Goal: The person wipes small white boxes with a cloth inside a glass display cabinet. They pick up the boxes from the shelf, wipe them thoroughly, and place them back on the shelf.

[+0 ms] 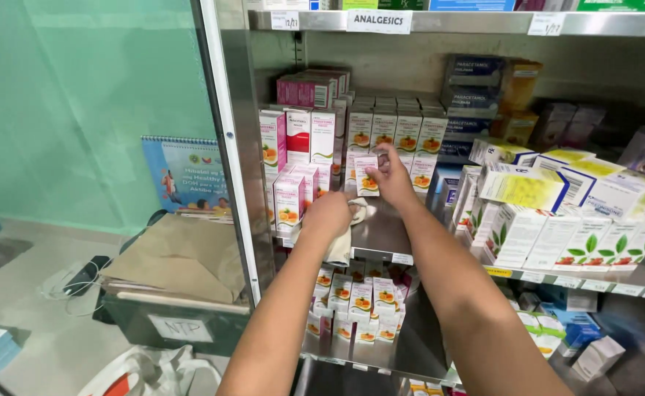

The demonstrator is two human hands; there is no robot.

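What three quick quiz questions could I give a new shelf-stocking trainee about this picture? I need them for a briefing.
1. True or false: the right hand holds a small white carton with an orange picture.
2. What does the left hand press on the metal shelf? A) pale cloth B) sponge C) brush
3. Which cartons stand just left of the left hand?

Key: 1 true; 2 A, the pale cloth; 3 pink and white cartons.

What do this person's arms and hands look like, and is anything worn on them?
Both forearms are bare as far as the picture shows, with no sleeves in view. The left hand and the right hand wear no gloves. No watch, bracelet or ring can be seen on either wrist or on the fingers. No markings show.
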